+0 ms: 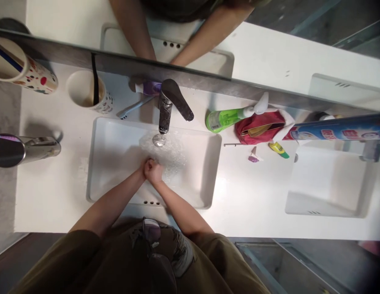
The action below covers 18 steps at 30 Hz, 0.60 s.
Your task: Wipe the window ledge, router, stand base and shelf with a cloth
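Both of my hands are together in the white sink [116, 126], just below the black faucet [164, 118]. Water [161, 141] runs from the spout and splashes across the basin. My right hand [154, 172] is closed into a fist and pressed against my left hand [147, 164]. What lies inside its curled fingers is hidden. The fingers of my left hand are mostly covered, so their pose does not show.
Left of the sink stand a white cup [76, 87], a patterned cup [39, 77] and a shiny metal container [39, 149]. A blue toothbrush [136, 107] lies behind. To the right are a green pump bottle [222, 120], a red pouch [263, 124] and a second sink [325, 204].
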Tool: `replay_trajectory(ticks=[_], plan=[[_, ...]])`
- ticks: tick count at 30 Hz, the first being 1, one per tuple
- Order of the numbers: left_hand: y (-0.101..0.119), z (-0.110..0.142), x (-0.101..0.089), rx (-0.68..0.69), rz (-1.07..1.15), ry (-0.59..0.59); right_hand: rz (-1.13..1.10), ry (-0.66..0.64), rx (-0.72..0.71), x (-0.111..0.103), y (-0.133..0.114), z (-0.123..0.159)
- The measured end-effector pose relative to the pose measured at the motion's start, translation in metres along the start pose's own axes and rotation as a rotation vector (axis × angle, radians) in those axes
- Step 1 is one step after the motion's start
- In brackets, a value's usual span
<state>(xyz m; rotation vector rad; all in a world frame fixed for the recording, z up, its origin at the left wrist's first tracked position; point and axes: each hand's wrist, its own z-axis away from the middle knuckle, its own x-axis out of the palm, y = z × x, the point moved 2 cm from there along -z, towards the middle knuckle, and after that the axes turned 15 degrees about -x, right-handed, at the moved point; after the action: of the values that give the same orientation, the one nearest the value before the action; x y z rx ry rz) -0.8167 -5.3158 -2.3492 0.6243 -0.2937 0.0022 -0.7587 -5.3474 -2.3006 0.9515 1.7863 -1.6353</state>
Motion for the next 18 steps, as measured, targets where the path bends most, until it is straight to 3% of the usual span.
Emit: replay_trajectory(ticks=[2,4,6,8,10,13,14,17,18], plan=[[0.005,0.001,-0.008,0.033,-0.061,0.110,-0.012,-0.031,-0.012,0.005,0.002,0.001],[0.008,0.007,-0.016,0.068,-0.126,0.225,0.040,-0.050,0.090,0.000,0.015,-0.003],[0.012,0.016,-0.023,0.125,-0.180,0.321,0.156,0.042,0.195,-0.012,0.035,-0.010],[0.016,0.025,-0.028,0.236,-0.296,0.398,0.284,0.161,0.213,-0.020,0.054,-0.013],[0.020,0.033,-0.030,0.385,-0.570,0.470,0.359,0.134,0.080,-0.018,0.063,-0.013],[0.022,0.036,-0.030,0.522,-1.047,0.545,0.364,-0.107,-0.257,-0.005,0.068,-0.010],[0.021,0.036,-0.030,0.532,-1.119,0.549,0.373,-0.127,-0.287,-0.004,0.070,-0.010],[0.021,0.036,-0.036,0.560,-1.050,0.510,0.414,-0.040,-0.189,-0.011,0.082,-0.016],[0.021,0.036,-0.037,0.570,-1.002,0.502,0.398,-0.041,-0.214,-0.013,0.084,-0.020]])
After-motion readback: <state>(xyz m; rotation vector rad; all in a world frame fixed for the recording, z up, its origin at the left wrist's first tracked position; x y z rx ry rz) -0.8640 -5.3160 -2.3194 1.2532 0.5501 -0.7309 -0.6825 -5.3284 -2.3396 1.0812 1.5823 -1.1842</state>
